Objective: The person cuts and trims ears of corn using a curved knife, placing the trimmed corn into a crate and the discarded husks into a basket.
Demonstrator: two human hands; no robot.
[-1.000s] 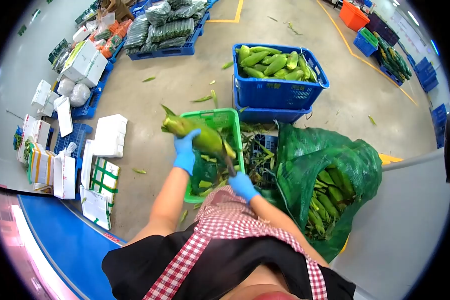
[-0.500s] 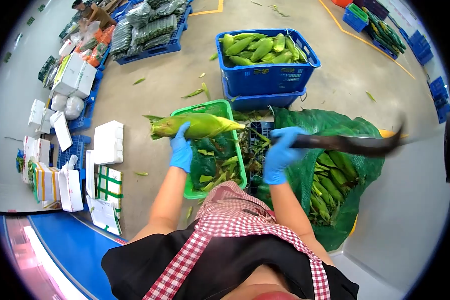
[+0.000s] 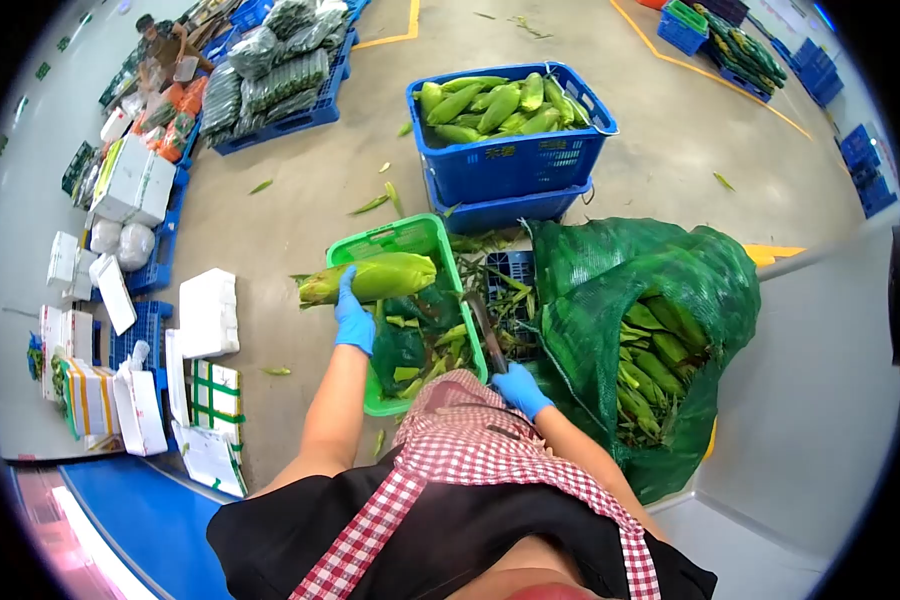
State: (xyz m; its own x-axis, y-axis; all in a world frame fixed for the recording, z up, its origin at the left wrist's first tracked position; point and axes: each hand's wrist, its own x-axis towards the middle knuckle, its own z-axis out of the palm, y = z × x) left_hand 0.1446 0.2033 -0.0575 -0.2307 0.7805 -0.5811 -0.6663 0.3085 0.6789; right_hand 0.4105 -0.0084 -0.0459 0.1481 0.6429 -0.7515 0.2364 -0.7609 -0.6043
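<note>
An ear of corn in its green husk lies across my left hand, gloved in blue, with the fingers wrapped round it. Under it stands a green basket holding husk scraps and dark green mesh. My right hand, also in a blue glove, is closed on the handle of a knife, whose blade points up beside the basket's right edge. The corn's right end looks cut off. To the right, a green mesh sack lies open with several husked ears inside.
A blue crate full of corn sits on another blue crate ahead. Husk scraps cover a dark blue crate between basket and sack. Foam boxes stand at left. A person is near bagged vegetables at far left.
My right hand has swung the knife back from over the sack to beside the basket. The pale tip at the corn's right end is gone. My left hand still holds the corn.
</note>
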